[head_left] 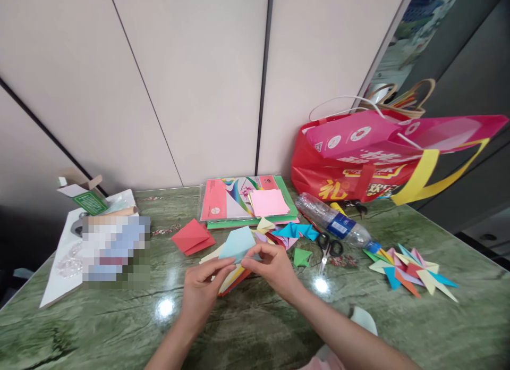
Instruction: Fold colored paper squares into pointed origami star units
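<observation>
A light blue sheet of paper [238, 244] is pinched along its near edge by both hands, above the table's middle. My left hand [205, 285] grips its left part between thumb and fingers. At the right part, my right hand [273, 263] holds it with thumb and forefinger pressed together. Beneath the hands lie yellow and orange papers [235, 282], partly hidden. A red folded paper [193, 237] rests to the left of the blue sheet. Folded blue paper [295, 230] and a green folded piece [302, 257] lie to the right, near black-handled scissors [329, 246].
Packs of coloured paper [227, 200] with pink squares [270, 202] on top lie by the wall. A plastic bottle [334, 221] lies before a red bag [354, 162]. Pointed paper pieces [412, 269] cluster at right. A white board [59, 269] and green box [90, 201] are at left.
</observation>
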The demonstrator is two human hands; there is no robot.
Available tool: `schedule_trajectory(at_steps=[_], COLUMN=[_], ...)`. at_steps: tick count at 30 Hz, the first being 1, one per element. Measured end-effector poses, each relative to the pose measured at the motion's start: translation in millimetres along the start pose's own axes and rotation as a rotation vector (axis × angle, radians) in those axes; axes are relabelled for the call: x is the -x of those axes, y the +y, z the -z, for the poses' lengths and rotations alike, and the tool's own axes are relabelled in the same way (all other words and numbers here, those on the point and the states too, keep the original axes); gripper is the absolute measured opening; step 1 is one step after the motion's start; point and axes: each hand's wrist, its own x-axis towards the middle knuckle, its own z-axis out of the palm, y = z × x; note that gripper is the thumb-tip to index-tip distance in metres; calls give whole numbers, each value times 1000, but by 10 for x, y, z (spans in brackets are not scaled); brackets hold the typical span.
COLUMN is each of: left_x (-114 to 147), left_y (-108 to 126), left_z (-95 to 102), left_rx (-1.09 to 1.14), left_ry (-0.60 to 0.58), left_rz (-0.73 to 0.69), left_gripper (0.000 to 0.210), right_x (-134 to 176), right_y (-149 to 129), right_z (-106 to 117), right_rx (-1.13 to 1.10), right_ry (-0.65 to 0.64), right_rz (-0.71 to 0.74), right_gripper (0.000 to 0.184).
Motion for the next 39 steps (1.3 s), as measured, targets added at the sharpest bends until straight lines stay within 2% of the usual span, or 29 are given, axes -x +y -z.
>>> schedule_trajectory(at_steps=[3, 8, 11, 15, 23, 29, 35, 39], left_x=[-1, -20, -38, -52, -39, -33, -17, -13], left_y=[-9, 23, 59, 76, 10, -51, -23, 0], left_z=[-17, -16, -15, -20, 22, 1, -22, -19], left_rx=[48, 346, 443, 435, 176, 215, 233, 283], left_ry=[-6, -44, -77, -35, -9, -3, -28, -62], left_rz=[103, 319, 406, 376, 319, 361, 348, 372], left_gripper=[18, 42, 50, 46, 22, 23, 22, 26], right_x=[-4, -11, -10, -7, -11, 14, 24, 24], right_y=[18, 9, 6, 25, 55, 40, -3, -21], right_z=[-1, 5, 8, 5, 2, -26, -28, -25], right_rx=[28, 11, 34, 72, 48, -66, 112, 145], right_ry=[7, 27, 32, 35, -1, -32, 31, 69], right_rz=[-10, -49, -43, -46, -72, -105, -27, -5], right_gripper=[18, 18, 18, 18, 20, 26, 20, 17])
